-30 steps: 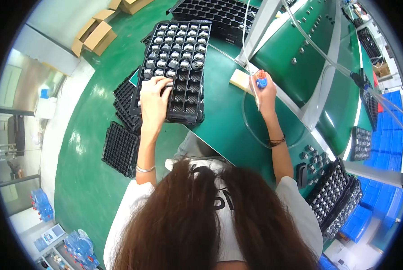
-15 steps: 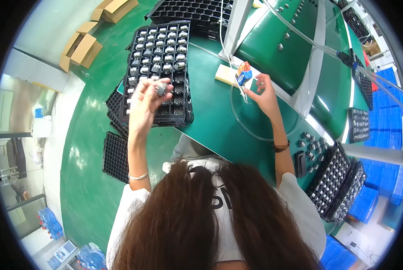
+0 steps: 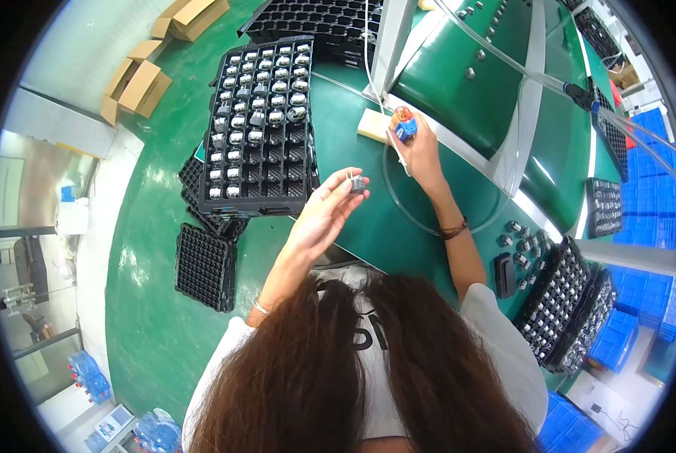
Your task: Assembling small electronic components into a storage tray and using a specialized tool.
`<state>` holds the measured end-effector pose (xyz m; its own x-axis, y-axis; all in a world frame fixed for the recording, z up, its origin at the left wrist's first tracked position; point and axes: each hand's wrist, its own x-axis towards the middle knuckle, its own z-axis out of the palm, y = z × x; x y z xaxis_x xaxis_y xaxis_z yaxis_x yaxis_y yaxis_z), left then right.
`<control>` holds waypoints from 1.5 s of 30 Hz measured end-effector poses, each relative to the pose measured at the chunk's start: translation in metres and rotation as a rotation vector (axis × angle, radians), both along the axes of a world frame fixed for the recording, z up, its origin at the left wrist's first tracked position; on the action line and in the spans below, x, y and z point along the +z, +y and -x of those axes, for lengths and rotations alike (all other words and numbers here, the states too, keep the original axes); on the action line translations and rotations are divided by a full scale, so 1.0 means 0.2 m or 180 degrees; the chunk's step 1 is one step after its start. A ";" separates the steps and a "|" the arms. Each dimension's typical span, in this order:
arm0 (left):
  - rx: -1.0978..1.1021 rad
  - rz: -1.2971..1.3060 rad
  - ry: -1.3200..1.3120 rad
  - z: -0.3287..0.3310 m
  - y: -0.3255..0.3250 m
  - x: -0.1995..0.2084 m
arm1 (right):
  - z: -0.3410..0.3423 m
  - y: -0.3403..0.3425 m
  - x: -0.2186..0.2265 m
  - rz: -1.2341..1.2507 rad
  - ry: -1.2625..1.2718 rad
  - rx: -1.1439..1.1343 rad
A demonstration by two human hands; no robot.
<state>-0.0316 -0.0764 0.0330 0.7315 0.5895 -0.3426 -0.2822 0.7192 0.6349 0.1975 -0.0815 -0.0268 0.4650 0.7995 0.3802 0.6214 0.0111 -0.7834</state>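
My left hand [image 3: 324, 215] is raised over the near edge of the green table [image 3: 353, 238]. It pinches a small grey metal part [image 3: 357, 184] with thin pins between thumb and fingers. To its right, my right hand [image 3: 422, 155] is wrapped around a blue-and-orange tool [image 3: 404, 127] that looks like an air blow gun with a thin pale nozzle. Left of my hands lies a black compartment tray [image 3: 259, 121], mostly filled with similar silvery parts; several pockets at its near right are bare.
A yellow sponge-like block [image 3: 373, 124] lies beside the blow gun. A clear hose [image 3: 421, 225] loops on the table. Loose metal parts [image 3: 525, 245] and filled black trays [image 3: 553, 302] are at the right. A green conveyor belt [image 3: 459, 83] runs beyond the metal frame [image 3: 391, 53].
My left hand has moved right, away from over the tray, carrying the metal part. My right hand, open beside the blow gun before, has closed around it.
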 end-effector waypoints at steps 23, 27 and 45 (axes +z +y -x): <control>-0.0002 0.0337 0.0115 -0.03 -0.02 -0.10 | 0.06 0.00 0.02 0.0283 0.0359 0.0462; 0.0246 -0.0057 0.0144 -0.03 -0.03 -0.11 | 0.19 -0.05 0.01 -0.0019 -0.0127 0.0844; 0.0889 -0.0860 0.0267 -0.20 -0.03 -0.17 | 0.22 -0.16 0.15 -0.0231 0.2656 0.1189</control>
<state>0.0079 -0.0820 -0.0011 0.5062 0.8390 -0.1996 -0.3825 0.4259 0.8200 0.1537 -0.1126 0.0033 0.3273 0.9404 0.0923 -0.1994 0.1642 -0.9661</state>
